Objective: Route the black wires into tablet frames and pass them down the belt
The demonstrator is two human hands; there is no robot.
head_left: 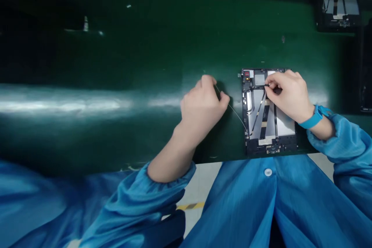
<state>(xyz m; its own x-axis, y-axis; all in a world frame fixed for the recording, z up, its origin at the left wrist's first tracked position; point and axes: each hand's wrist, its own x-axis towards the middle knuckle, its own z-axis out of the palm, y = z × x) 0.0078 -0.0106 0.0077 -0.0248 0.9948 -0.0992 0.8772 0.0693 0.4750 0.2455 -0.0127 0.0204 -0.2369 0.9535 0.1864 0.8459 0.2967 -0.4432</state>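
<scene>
An opened tablet (pixel 286 122) lies near the table's front edge, its inside facing up with silver panels, dark flex strips and a small red part at the upper left. Left of it, my left hand (pixel 200 104) is closed on a thin wire (pixel 236 113). The wire slants down from those fingers to the tablet's lower left edge. My right hand (pixel 290 93), with a blue band at the wrist, reaches over the tablet's upper right. Its thumb and forefinger are pinched at a dark spot beside a grey square; what they grip is too small to tell.
Another opened tablet (pixel 340 2) lies at the far right back. A dark frame-like object (pixel 366 73) stands at the right edge. Small white scraps (pixel 86 24) lie on the green tabletop (pixel 145 58) at the back left. A person's blue sleeve (pixel 23 201) shows at the lower left.
</scene>
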